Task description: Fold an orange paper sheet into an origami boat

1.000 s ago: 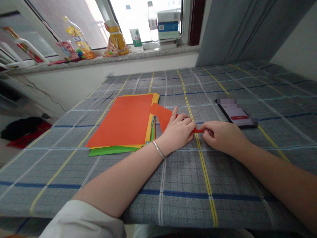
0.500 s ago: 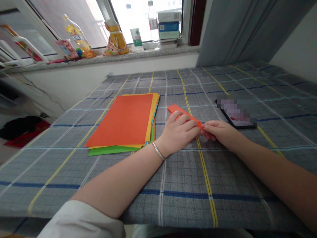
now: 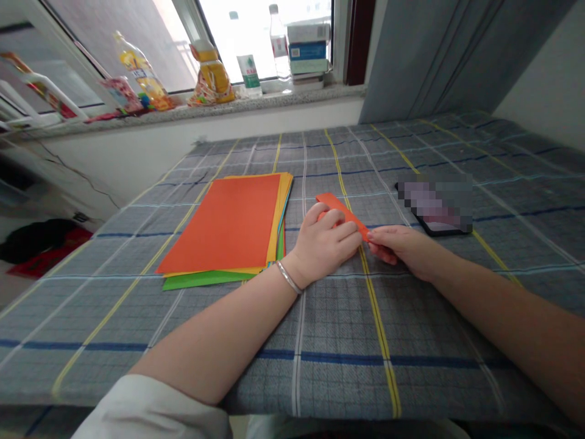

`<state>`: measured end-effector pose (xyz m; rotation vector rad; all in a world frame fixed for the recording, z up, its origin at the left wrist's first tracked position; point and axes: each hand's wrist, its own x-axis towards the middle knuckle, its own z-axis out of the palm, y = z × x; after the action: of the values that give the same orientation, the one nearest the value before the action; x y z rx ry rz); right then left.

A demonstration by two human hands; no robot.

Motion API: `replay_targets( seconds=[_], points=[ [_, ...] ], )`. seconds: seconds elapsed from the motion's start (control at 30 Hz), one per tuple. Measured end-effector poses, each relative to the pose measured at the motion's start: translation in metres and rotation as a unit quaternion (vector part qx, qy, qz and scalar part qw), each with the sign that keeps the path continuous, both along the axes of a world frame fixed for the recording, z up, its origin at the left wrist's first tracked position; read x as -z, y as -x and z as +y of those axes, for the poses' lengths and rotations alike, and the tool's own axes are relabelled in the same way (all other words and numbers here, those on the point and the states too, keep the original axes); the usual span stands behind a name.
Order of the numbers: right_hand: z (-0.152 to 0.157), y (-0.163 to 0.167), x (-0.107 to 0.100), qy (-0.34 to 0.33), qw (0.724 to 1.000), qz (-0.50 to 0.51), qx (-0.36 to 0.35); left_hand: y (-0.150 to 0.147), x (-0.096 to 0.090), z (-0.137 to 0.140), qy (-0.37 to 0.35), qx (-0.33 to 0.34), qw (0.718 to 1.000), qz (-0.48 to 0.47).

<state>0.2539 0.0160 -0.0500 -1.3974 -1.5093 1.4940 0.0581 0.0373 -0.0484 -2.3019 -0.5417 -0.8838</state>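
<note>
A narrow folded strip of orange paper [image 3: 342,207] lies slantwise on the checked tablecloth, its far left end uncovered. My left hand [image 3: 325,239], with a silver bracelet at the wrist, rests over the strip's near side; its fingers are curled and closed against the paper. At the strip's right end my right hand [image 3: 393,245] is closed in a pinch, thumb and fingers gripping the paper. The part of the strip beneath my left fingers is hidden. Left of my hands lies a stack of coloured paper [image 3: 228,222], with orange on top and yellow, green and blue edges showing below.
A dark-edged phone [image 3: 436,207], its screen blurred out, lies to the right beyond my right hand. The plaid tablecloth [image 3: 228,341] covers the table. Along the window sill [image 3: 269,91] stand bottles, a green-and-white tube [image 3: 248,74] and stacked boxes [image 3: 309,50].
Both hands have shifted very slightly along the folded strip, and its uncovered far end looks turned a little. The paper stack and phone stay put; the view has tilted slightly.
</note>
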Motion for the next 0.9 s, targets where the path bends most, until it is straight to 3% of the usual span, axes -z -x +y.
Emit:
replay_targets(
  seconds=[0.23, 0.53, 0.8, 0.9],
  points=[
    [0.0, -0.001, -0.005, 0.027, 0.999, 0.028, 0.007, 0.003, -0.002, 0.001, 0.015, -0.032, 0.999, 0.021],
    [0.001, -0.002, -0.01, 0.048, 0.998, 0.038, 0.021, 0.008, 0.002, 0.006, 0.101, -0.111, 0.989, 0.019],
    [0.0, -0.005, -0.004, 0.005, 0.997, -0.037, -0.068, 0.011, 0.001, -0.004, 0.119, -0.05, 0.99, 0.058],
    [0.005, -0.009, 0.006, -0.034, 0.997, -0.07, -0.025, 0.015, 0.001, -0.005, 0.151, -0.044, 0.987, 0.024]
  ],
)
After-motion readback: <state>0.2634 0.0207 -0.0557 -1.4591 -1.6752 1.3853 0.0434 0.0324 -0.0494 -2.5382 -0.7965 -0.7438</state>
